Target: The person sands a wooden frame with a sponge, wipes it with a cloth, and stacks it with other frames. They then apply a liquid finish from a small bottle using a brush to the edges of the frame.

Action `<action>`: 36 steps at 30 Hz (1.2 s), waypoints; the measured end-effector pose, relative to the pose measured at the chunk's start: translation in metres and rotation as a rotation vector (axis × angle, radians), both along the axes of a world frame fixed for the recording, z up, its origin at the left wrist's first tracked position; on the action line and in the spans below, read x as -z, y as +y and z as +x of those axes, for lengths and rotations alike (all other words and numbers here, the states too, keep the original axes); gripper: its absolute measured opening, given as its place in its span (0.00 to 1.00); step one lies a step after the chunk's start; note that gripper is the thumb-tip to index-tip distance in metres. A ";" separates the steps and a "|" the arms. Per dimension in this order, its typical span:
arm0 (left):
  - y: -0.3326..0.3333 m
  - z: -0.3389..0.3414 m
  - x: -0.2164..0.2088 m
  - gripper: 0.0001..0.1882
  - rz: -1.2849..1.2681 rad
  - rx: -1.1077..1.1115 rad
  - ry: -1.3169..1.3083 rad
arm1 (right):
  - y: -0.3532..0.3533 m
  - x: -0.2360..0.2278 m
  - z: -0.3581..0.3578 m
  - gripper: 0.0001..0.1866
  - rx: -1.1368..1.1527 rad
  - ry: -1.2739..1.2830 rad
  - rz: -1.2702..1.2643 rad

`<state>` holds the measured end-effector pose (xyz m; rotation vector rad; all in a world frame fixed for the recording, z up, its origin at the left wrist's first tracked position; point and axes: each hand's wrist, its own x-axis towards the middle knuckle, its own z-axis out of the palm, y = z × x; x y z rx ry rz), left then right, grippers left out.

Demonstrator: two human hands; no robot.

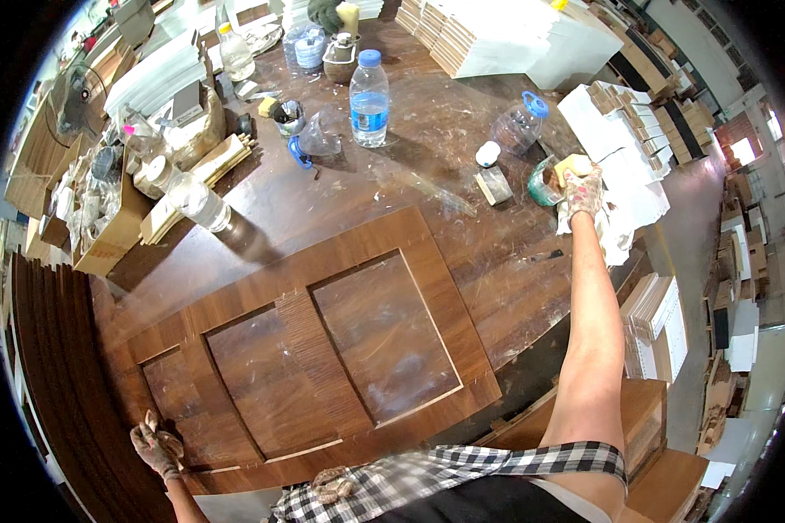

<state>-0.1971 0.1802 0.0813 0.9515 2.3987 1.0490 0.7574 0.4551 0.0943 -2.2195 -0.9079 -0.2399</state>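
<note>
A brown wooden frame with three openings (296, 327) lies slanted on the table in front of me. At its lower left end rests my left hand (157, 446) in a stained glove, fingers apart and touching the frame's edge. My right arm reaches far out to the right. There my right hand (582, 193), in a stained thin glove, is closed around a pale yellow sponge (572, 167). The sponge is at the rim of a green-stained cut-off plastic container (542, 183). White crumpled cloth or paper (617, 234) lies beneath the hand.
Near the container are a small block (494, 186), a white round item (488, 154) and a blue-handled jug (519, 126). A water bottle (370, 100) stands farther back. At left are a cardboard box (113, 231), a clear bottle (199, 202) and stacked dark panels (52, 375).
</note>
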 end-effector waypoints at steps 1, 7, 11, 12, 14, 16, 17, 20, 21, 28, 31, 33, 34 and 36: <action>0.004 -0.003 -0.008 0.13 0.008 -0.045 -0.085 | 0.001 0.005 -0.004 0.32 0.105 -0.094 -0.081; 0.105 0.084 -0.028 0.06 0.280 0.382 0.132 | -0.002 -0.013 -0.037 0.40 0.078 -0.022 -0.370; 0.163 0.202 -0.048 0.04 0.278 0.622 0.038 | -0.019 -0.021 -0.047 0.42 -0.063 -0.052 -0.040; 0.177 0.218 -0.043 0.04 0.263 0.642 0.028 | -0.028 -0.018 -0.055 0.40 -0.118 0.014 0.047; 0.210 0.301 -0.068 0.03 0.222 0.769 0.076 | -0.074 -0.027 -0.106 0.35 -0.228 0.082 0.118; 0.242 0.344 -0.049 0.10 0.340 0.916 0.045 | -0.113 -0.012 -0.160 0.32 -0.429 0.089 0.106; 0.260 0.362 -0.030 0.11 0.413 1.007 0.152 | -0.129 -0.007 -0.192 0.30 -0.547 0.078 0.092; 0.285 0.421 0.005 0.11 0.104 0.884 -0.536 | -0.167 0.025 -0.263 0.30 -0.675 0.074 -0.111; 0.290 0.439 0.014 0.10 0.095 0.947 -0.452 | -0.172 0.020 -0.276 0.31 -0.715 0.003 -0.226; 0.323 0.557 0.020 0.10 0.375 1.378 0.387 | -0.173 0.028 -0.281 0.33 -0.722 0.067 -0.222; 0.335 0.579 0.034 0.10 0.318 1.326 0.399 | -0.171 0.024 -0.280 0.34 -0.727 0.098 -0.229; 0.325 0.578 0.040 0.10 0.317 1.305 0.517 | -0.170 0.026 -0.280 0.33 -0.742 0.095 -0.209; 0.306 0.578 0.040 0.12 0.356 1.258 0.658 | -0.167 0.026 -0.277 0.33 -0.728 0.086 -0.221; 0.280 0.569 0.039 0.13 0.510 1.379 0.548 | -0.169 0.028 -0.278 0.33 -0.711 0.082 -0.250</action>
